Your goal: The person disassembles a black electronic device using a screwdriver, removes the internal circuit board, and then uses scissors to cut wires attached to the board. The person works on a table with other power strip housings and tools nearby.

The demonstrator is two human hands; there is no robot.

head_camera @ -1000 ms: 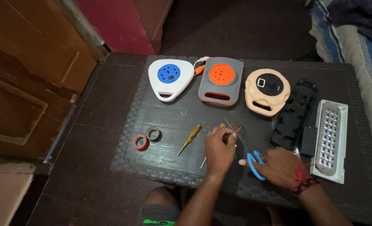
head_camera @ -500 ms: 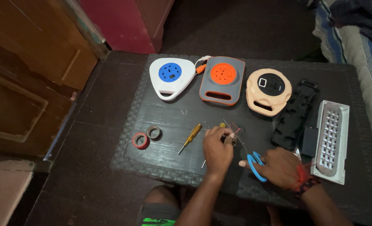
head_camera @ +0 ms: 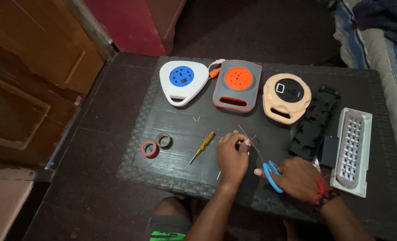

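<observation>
Left hand point(head_camera: 232, 156) pinches thin wires point(head_camera: 247, 137) at its fingertips, just above the surface point(head_camera: 171, 120). Right hand point(head_camera: 299, 177) closed on blue-handled scissors point(head_camera: 270, 172), blades reaching toward the wires. Wires look light, floppy, slippery; best pinched near the ends.

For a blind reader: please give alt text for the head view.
Left hand pinches thin wires while the right hand works blue scissors on a dark table. Nearby lie a screwdriver, two tape rolls and three extension reels.
</observation>
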